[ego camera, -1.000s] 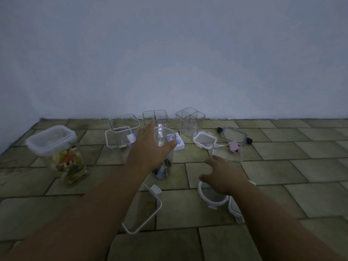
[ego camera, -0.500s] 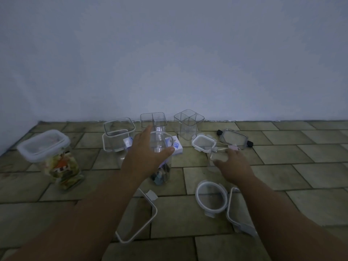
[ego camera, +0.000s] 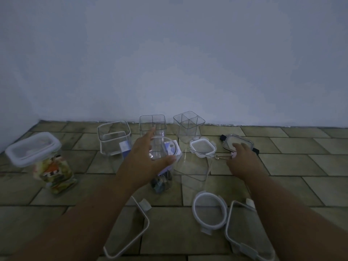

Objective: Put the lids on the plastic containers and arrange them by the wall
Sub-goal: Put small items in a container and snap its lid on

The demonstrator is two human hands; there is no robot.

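Observation:
My left hand [ego camera: 146, 159] is wrapped around the rim of a tall round clear jar [ego camera: 162, 178] that stands on the tiled floor with small dark items at its bottom. My right hand [ego camera: 243, 161] reaches forward, fingers spread and resting on the near edge of a clear lid with black clips [ego camera: 238, 141]. A round white-rimmed lid [ego camera: 209, 211], a rectangular lid [ego camera: 244, 234] and a large square lid [ego camera: 131, 234] lie near me. A small white-rimmed lid [ego camera: 202, 148] sits by an open clear tub [ego camera: 192, 166].
A lidded container with colourful contents [ego camera: 50, 166] stands at the left. An open square container [ego camera: 114, 138] and two divided clear containers [ego camera: 152, 123] [ego camera: 188, 125] stand near the wall [ego camera: 169, 72]. A gold clip [ego camera: 222, 157] and a blue-white box [ego camera: 124, 147] lie among them.
My right hand has moved from the round lid forward and to the right, onto the black-clipped lid. My left hand has stayed on the round jar.

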